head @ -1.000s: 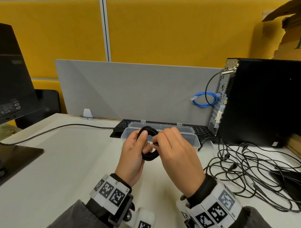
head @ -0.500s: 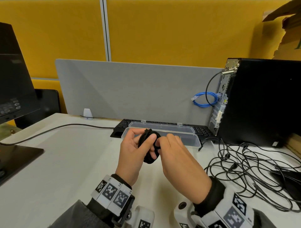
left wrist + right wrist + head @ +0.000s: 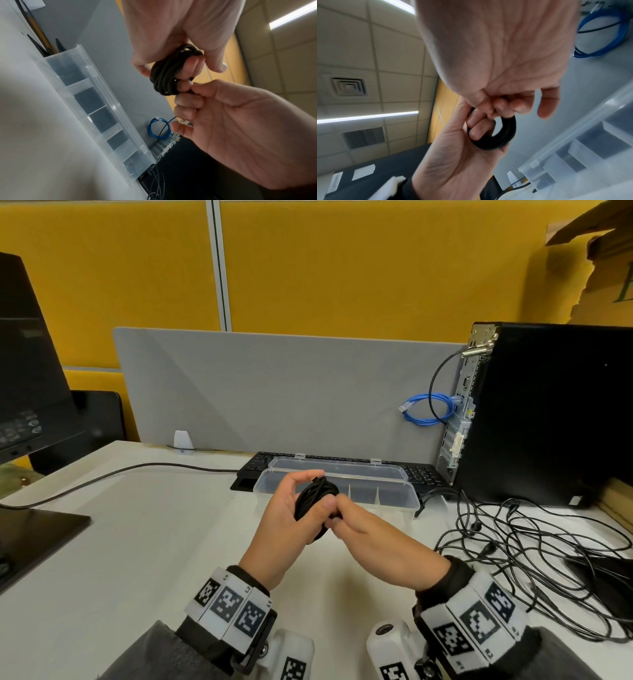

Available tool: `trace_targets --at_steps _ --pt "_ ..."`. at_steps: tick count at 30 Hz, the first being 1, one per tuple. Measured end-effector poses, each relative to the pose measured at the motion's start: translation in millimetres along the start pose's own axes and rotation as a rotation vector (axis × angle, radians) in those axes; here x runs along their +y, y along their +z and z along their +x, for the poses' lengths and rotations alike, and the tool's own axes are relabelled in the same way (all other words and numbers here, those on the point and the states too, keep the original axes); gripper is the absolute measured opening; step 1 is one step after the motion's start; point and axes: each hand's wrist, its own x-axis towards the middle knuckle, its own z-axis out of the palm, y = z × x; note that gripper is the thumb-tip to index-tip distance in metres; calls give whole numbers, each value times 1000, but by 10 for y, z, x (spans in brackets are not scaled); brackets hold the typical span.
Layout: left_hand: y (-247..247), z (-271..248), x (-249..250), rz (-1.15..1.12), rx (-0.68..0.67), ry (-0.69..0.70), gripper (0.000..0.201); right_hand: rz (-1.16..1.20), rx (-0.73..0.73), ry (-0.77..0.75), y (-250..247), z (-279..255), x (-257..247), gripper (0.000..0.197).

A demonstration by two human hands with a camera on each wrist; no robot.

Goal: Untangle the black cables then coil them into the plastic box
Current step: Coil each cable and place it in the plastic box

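The coiled black cable [image 3: 313, 501] sits at the centre of the head view, held above the surface [image 3: 137, 542] in both hands, just in front of the near long edge of the plastic box [image 3: 376, 494]. The left hand [image 3: 279, 529] wraps the coil, its fingers curled through the ring and its thumb along the outside; the left wrist view shows the bundle [image 3: 167, 73] clamped this way. The right hand [image 3: 373, 542] meets it from the right of the frame and pinches the coil's lower right side between thumb and bent fingers; in the right wrist view the ring [image 3: 498, 135] hangs below that pinch. The two hands touch at the coil. A short cable end with a small plug sticks up from the top of the coil. The box lies open, its lid folded back onto the black keyboard [image 3: 421, 474] behind it, with upright dividers splitting it into compartments; the ones in view hold nothing. At the right of the frame a loose tangle of black cables [image 3: 534, 549] spreads across the surface up to the foot of the black computer tower [image 3: 548, 412], close to the box's right end. To the left of the hands the surface lies bare as far as the monitor base [image 3: 37, 529] at the left edge.
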Motion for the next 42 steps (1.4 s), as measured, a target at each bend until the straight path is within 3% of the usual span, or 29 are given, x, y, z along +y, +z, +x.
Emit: trace_targets --at_steps 2,6,11,14,22,25,27,31,35,42 --pt "-20 11 -10 17 -27 -10 44 32 97 -1 9 12 -8 24" --pt "-27 27 -42 -3 63 22 26 59 302 -55 116 108 66 35" --pt "-37 41 -73 -55 147 3 16 318 266 -69 106 118 72 39" --pt "-24 23 -48 -78 131 -12 30 341 187 -109 85 98 65 33" --pt "-37 25 -39 -157 148 -138 41 82 124 -222 205 79 50 29" --pt "-67 46 -46 -301 142 -245 26 -139 201 -297 250 28 -43 36" --pt "-71 52 -38 -411 141 -277 13 -263 230 -334 286 16 -68 29" --pt "-75 65 -25 -576 166 -303 13 -669 460 -405 322 19 -37 25" --pt "-148 107 6 -650 181 -305 13 -949 598 -327 333 39 22 34" --pt "-66 133 32 -601 206 -333 14 -892 666 -270 421 31 -19 36"
